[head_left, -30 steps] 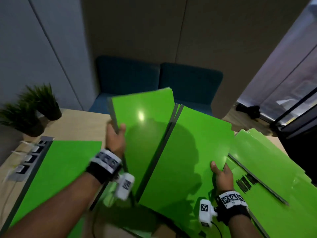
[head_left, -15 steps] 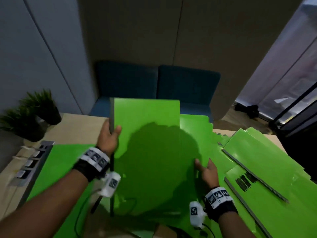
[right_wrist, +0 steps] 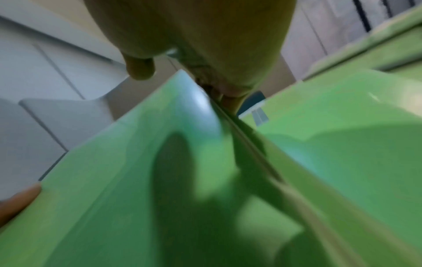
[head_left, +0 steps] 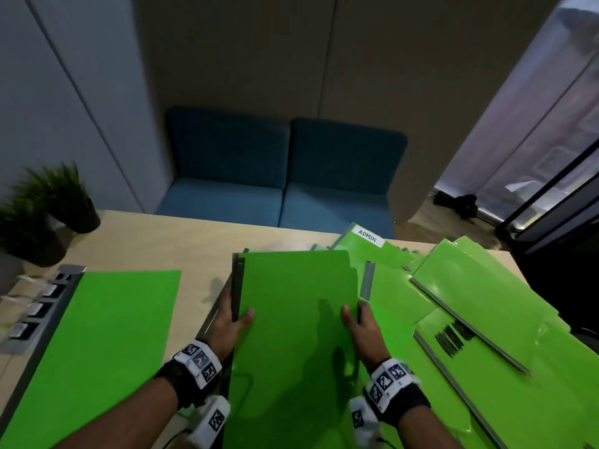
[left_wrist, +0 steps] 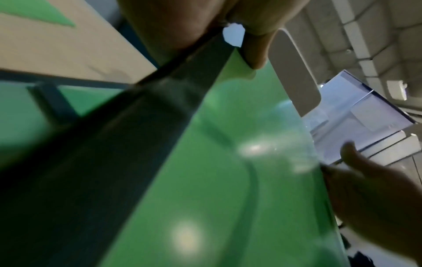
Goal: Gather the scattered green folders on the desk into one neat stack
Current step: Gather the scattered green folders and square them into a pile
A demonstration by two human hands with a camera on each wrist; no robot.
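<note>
Green folders [head_left: 296,335], a small bundle of them, held between both my hands above the desk [head_left: 194,244].

My left hand [head_left: 228,325] grips the dark spine edge, thumb curled on top; my right hand [head_left: 359,328] clamps the opposite edge the same way. I judge I'm squaring this bundle into the start of the stack. Next it wants setting down flat, then adding the loose heap [head_left: 479,319] on my right and the single folder [head_left: 107,345] on my left. One white tab [head_left: 368,236] reads "ADMIN"; a black scribble on another folder is unreadable.
</note>
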